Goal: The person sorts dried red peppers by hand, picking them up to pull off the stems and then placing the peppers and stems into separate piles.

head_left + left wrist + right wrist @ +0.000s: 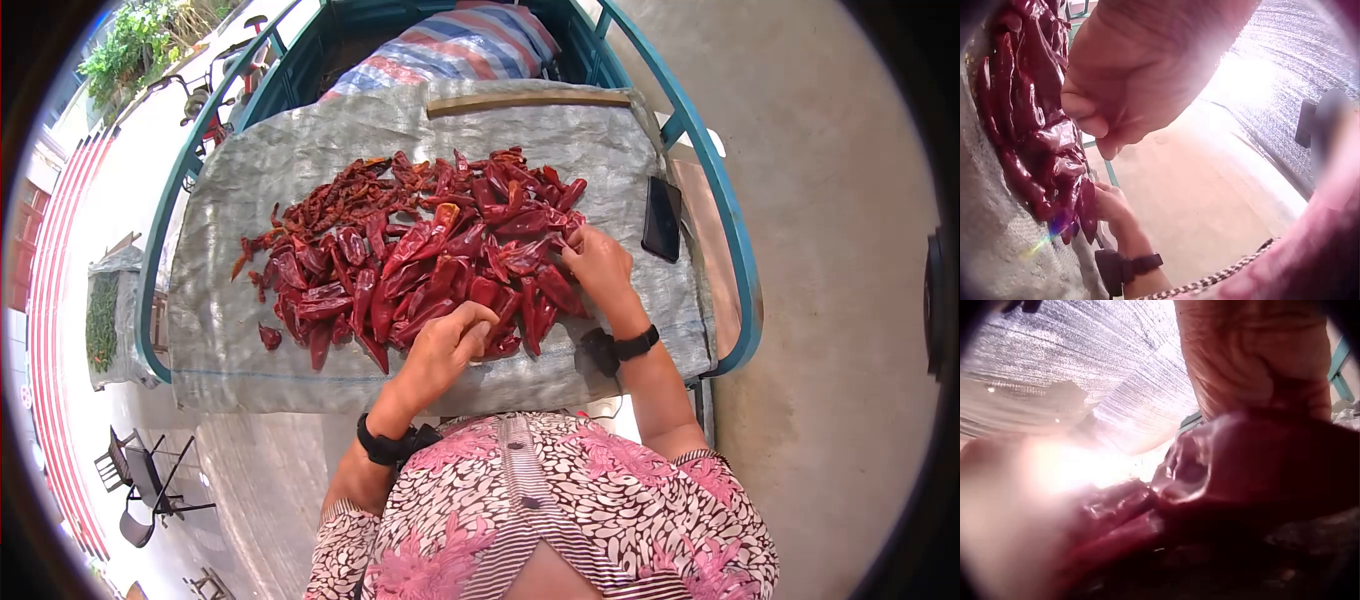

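A broad heap of dried red chili peppers [400, 270] lies on a grey woven sheet [230, 360]. My left hand [440, 350] is over the near edge of the heap. Its fingers are curled in toward the palm, and nothing shows between them in the left wrist view. At the right side of the heap, my right hand [600, 265] pinches a red chili pepper [1272, 465], its fingertips partly hidden among the others. That pepper looks large and glossy in the right wrist view. Smaller, more shriveled chilies [335, 195] lie at the far left of the heap.
A black phone [661, 219] lies on the sheet at the right. Along the back rests a wooden strip [530, 102]. Teal cart rails [735, 235] enclose the sheet, with a striped bag [450, 50] behind. Folding chairs [150, 480] stand on the ground at the left.
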### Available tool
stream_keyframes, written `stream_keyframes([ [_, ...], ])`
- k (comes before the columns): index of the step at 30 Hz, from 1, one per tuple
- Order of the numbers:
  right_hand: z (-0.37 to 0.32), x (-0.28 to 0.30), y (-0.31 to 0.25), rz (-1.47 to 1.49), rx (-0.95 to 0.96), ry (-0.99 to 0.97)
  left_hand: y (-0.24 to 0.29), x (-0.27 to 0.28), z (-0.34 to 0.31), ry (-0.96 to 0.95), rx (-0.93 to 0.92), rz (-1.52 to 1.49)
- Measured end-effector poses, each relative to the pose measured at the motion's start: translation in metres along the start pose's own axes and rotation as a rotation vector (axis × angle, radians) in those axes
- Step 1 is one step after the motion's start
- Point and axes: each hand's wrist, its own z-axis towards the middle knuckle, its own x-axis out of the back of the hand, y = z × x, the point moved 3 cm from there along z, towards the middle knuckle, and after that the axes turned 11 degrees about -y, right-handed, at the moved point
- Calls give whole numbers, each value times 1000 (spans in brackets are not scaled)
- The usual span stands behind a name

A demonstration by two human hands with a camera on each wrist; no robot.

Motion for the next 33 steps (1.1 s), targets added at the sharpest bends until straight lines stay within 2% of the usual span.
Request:
stream_keyframes([
  [3, -27, 26, -1, 97, -91, -15, 6, 3, 11, 9, 12, 16],
  [6, -47, 30, 10, 329, 22, -54, 18, -1, 29, 49, 24, 35],
  [9, -63, 20, 11, 729, 134, -187, 31, -15, 48, 40, 44, 40],
  [12, -74, 16, -2, 837, 244, -301, 34, -37, 64, 13, -62, -21],
  [14, -78, 17, -10, 876, 306, -362, 29, -44, 70, 3, 6, -5],
  [18, -79, 21, -12, 841, 313, -411, 19, -50, 76, 19, 36, -115],
  [19, -76, 26, -9, 750, 293, -357, 22, -50, 77, 9, 60, -171],
  [22, -64, 39, 8, 502, 219, -234, 25, -41, 77, 152, 38, -338],
  [26, -40, 38, 31, 294, 126, -94, 10, -30, 73, 216, 79, -280],
  [28, -22, 30, 38, 193, 125, 23, 11, -32, 73, 192, 110, -260],
  [33, 7, -1, 23, 56, 126, 146, 10, -39, 79, 87, 94, -172],
])
